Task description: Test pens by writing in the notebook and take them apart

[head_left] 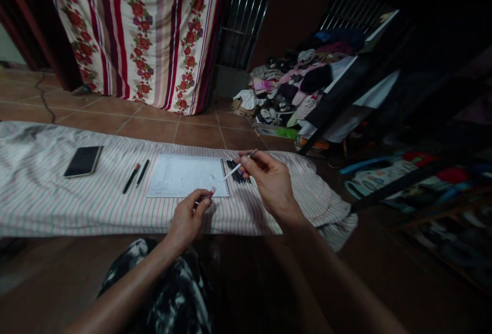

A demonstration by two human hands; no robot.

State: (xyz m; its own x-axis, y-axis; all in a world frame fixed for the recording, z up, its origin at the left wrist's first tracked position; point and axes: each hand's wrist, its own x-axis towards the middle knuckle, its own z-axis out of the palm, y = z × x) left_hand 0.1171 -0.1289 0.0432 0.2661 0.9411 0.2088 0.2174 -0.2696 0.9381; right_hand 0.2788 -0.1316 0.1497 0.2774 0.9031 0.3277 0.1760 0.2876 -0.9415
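Head view: right hand (270, 180) had fingers clamped on white pen (232, 171) over notebook (180, 176); left hand (187, 216) had fingers closed on pink-tipped pen (211, 191); fingertip pinches gave steady control.

Pink-striped white cloth (57, 206) bearing black smartphone (83, 161), two dark pens (136, 176), spiral notepad (180, 175), bundle of black pens (236, 171).
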